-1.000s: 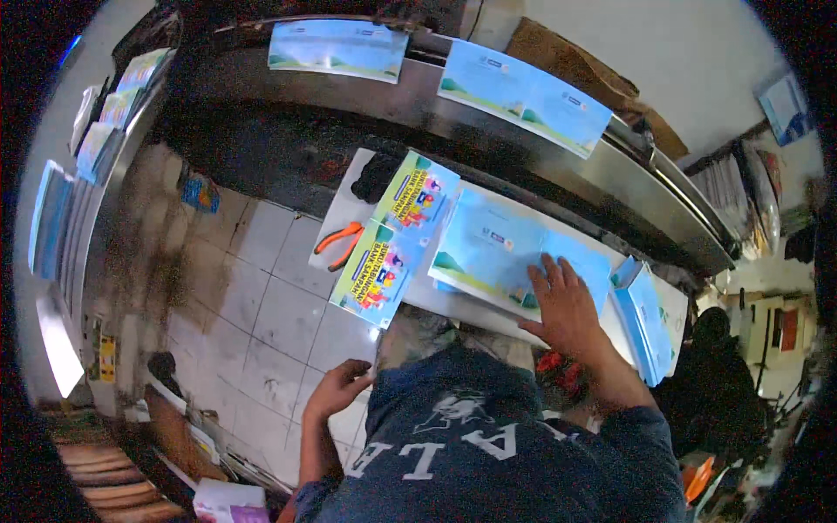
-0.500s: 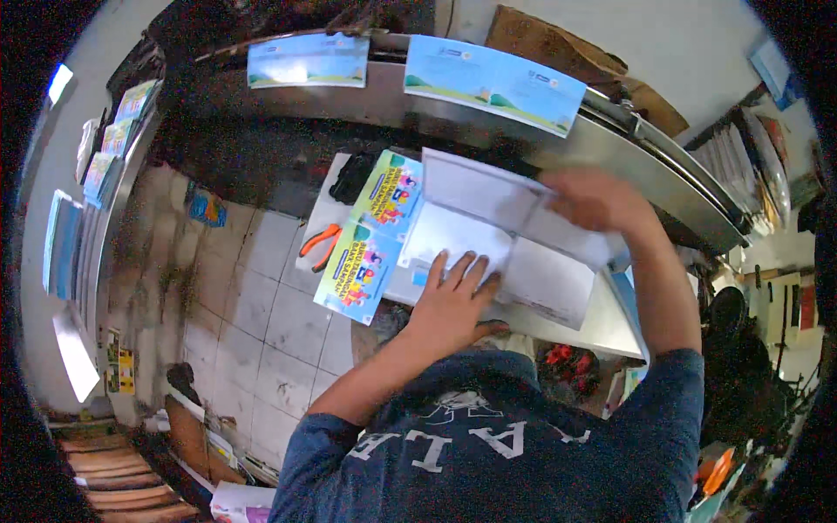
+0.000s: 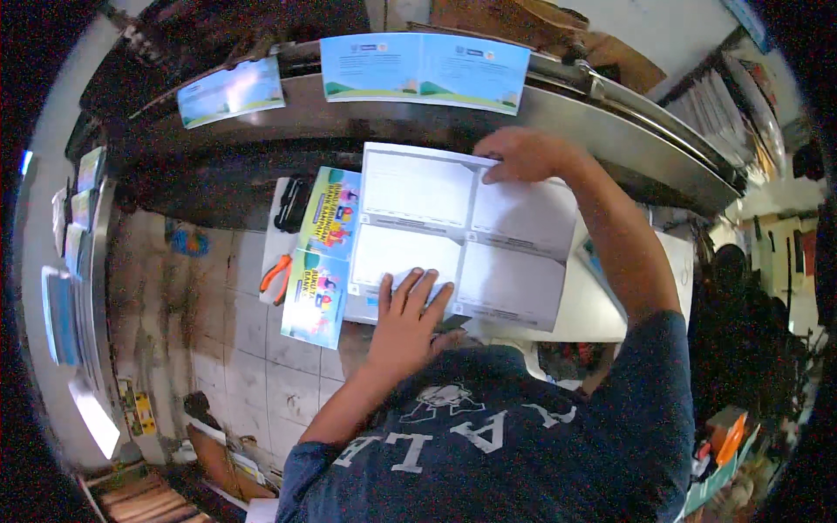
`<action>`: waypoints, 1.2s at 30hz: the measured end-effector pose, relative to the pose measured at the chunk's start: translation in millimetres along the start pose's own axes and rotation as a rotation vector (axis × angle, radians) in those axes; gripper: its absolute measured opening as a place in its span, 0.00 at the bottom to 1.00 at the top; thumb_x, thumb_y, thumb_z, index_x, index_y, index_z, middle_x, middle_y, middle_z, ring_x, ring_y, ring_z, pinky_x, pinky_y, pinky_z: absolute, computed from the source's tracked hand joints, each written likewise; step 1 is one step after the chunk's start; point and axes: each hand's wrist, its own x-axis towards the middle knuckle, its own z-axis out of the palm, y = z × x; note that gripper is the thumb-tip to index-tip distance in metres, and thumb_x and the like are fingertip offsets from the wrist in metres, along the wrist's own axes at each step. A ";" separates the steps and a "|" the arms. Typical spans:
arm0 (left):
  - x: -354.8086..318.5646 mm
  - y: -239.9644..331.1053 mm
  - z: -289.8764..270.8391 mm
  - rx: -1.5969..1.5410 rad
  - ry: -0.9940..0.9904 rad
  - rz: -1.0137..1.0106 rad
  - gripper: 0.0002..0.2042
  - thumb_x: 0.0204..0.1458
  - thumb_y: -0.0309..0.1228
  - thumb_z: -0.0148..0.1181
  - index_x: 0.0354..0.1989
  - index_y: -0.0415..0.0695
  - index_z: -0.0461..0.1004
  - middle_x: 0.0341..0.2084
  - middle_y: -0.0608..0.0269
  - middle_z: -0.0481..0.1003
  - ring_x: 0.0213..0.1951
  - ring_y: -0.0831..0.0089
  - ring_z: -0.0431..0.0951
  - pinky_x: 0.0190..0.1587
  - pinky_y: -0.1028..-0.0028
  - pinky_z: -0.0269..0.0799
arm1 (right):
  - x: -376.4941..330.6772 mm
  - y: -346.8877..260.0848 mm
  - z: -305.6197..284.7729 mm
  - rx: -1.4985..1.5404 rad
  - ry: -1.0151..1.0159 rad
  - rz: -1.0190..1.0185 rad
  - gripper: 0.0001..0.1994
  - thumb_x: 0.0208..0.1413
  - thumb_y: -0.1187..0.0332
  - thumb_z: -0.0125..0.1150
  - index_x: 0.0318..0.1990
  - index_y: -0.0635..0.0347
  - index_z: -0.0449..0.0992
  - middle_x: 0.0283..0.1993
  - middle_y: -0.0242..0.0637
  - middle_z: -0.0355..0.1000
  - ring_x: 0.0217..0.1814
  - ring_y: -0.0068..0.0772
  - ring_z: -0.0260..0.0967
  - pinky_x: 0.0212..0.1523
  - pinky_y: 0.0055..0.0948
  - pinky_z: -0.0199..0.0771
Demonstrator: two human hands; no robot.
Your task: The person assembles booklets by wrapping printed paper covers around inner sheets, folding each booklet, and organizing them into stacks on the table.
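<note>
A white sheet (image 3: 418, 187) printed with grey-bordered panels lies spread on the white work surface (image 3: 593, 322), apparently atop other sheets. My left hand (image 3: 408, 318) rests on its near edge with the fingers stretched and spread. At the far edge, my right hand (image 3: 526, 157) has its fingers curled, with thumb and fingertips pinching the paper; the exact contact is partly hidden. Left of the sheet, partly under it, are colourful printed covers (image 3: 316, 301) in blue, green and yellow. Beside them lie pliers with orange handles (image 3: 275, 277) and a black object (image 3: 292, 205) whose kind I cannot make out.
Light blue printed sheets (image 3: 425, 74) hang over the metal rail of a machine beyond the work surface. More printed sheets (image 3: 61, 314) stand along the left side. Stacked papers (image 3: 706, 109) sit at the far right. Tiled floor (image 3: 244, 349) shows on the left.
The white sheet, raised and tilted before, now lies flatter. My right hand has come in to its far edge and is less blurred. The view has shifted, while my left hand stays on the paper.
</note>
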 end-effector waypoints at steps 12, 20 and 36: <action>3.1 -7.4 -5.1 -0.088 -0.003 0.037 0.32 0.44 0.43 0.65 0.59 0.46 0.64 0.60 0.53 0.59 0.63 0.55 0.56 0.64 0.44 0.43 | -9.2 -40.2 -32.9 0.050 -0.114 0.167 0.20 0.55 0.58 0.56 0.51 0.59 0.72 0.48 0.48 0.71 0.54 0.48 0.65 0.55 0.41 0.64; -9.0 -17.4 8.8 -0.099 0.103 0.080 0.31 0.43 0.42 0.65 0.58 0.47 0.66 0.60 0.53 0.59 0.63 0.56 0.56 0.63 0.43 0.45 | -32.2 -75.5 -26.0 -0.092 0.116 0.038 0.20 0.54 0.58 0.57 0.50 0.60 0.72 0.49 0.49 0.71 0.51 0.52 0.68 0.52 0.44 0.66; -189.2 -59.7 82.1 -0.350 0.184 -0.362 0.14 0.52 0.39 0.59 0.44 0.47 0.74 0.32 0.54 0.76 0.37 0.55 0.76 0.43 0.60 0.71 | 48.3 -37.3 -165.7 -0.723 1.300 0.156 0.18 0.59 0.69 0.47 0.57 0.46 0.69 0.57 0.40 0.69 0.58 0.45 0.67 0.57 0.39 0.68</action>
